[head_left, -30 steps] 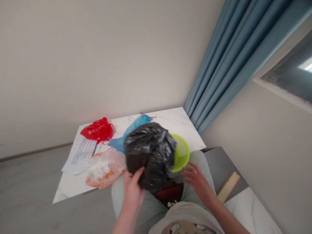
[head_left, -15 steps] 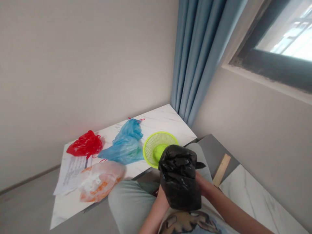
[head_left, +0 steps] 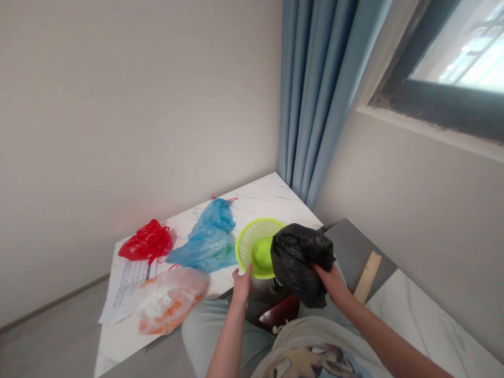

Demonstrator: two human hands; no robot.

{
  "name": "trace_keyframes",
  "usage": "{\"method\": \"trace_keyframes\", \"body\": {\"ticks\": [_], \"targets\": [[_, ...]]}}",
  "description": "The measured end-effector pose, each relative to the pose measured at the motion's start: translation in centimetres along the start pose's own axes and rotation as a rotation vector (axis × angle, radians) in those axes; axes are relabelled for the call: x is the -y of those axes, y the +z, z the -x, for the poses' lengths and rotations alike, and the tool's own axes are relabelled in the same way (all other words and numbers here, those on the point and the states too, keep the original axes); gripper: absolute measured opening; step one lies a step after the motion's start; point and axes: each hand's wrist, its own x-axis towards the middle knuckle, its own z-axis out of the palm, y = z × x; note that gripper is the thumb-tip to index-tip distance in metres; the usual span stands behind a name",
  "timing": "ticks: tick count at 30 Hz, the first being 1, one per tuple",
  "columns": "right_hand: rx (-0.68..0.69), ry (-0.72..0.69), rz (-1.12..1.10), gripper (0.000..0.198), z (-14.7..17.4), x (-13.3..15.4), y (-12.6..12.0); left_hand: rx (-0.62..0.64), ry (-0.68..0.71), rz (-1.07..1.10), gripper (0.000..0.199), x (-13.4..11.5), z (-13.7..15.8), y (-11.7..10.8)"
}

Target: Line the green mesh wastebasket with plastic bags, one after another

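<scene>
A crumpled black plastic bag [head_left: 301, 257] hangs in my right hand [head_left: 333, 283], whose fingers are closed on its right side. The bag covers part of the right rim of a lime-green plastic basket [head_left: 252, 234] on the marble-patterned table. My left hand [head_left: 242, 286] is at the basket's near left rim, holding nothing, with its fingers apart; one fingertip overlaps the rim, and I cannot tell whether it touches. Left of the basket lie blue plastic bags [head_left: 208, 241].
A red plastic bag [head_left: 147, 241], a white-and-orange plastic bag [head_left: 173, 299] and a printed sheet [head_left: 122, 289] lie on the table's left part [head_left: 112, 346]. A wooden strip [head_left: 367, 275] is at the right. A blue curtain [head_left: 307, 105] hangs in the corner.
My left hand has come out from behind the black bag and moved to the basket's rim. The bag has shifted right and up, now held by my right hand alone.
</scene>
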Motion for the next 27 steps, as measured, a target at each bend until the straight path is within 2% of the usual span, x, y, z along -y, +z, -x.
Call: {"method": "trace_keyframes", "body": {"ticks": [4, 7, 9, 13, 16, 21, 24, 27], "targets": [[-0.023, -0.292, 0.142, 0.059, -1.2, 2.3, 0.4, 0.183, 0.000, 0.142, 0.054, 0.0, -0.8, 1.8], [0.035, -0.457, 0.290, 0.064, -1.2, 4.2, 1.2, 0.187, 0.015, 0.147, 0.043, 0.3, -0.1, 2.8], [0.094, -0.508, 0.435, 0.070, -1.1, 4.8, 1.9, 0.171, 0.055, 0.128, 0.042, 0.6, 1.0, 2.9], [0.204, -0.601, 0.762, 0.079, -1.4, 4.6, 3.6, 0.163, 0.305, 0.032, 0.042, 0.9, 4.3, 2.3], [0.250, -0.656, 0.874, 0.083, -2.1, 3.7, 4.6, 0.222, 0.456, -0.041, 0.048, 0.2, 6.9, 1.8], [0.287, -0.640, 0.826, 0.072, -2.4, 1.6, 5.7, 0.356, 0.565, -0.129, 0.070, -0.7, 10.1, 1.4], [0.325, -0.593, 0.640, 0.069, -1.7, 0.6, 6.2, 0.418, 0.580, -0.155, 0.085, -0.6, 10.8, 1.2], [0.425, -0.543, 0.478, 0.058, -0.8, 0.5, 6.7, 0.433, 0.582, -0.175, 0.086, -0.4, 10.7, 0.9]]}}
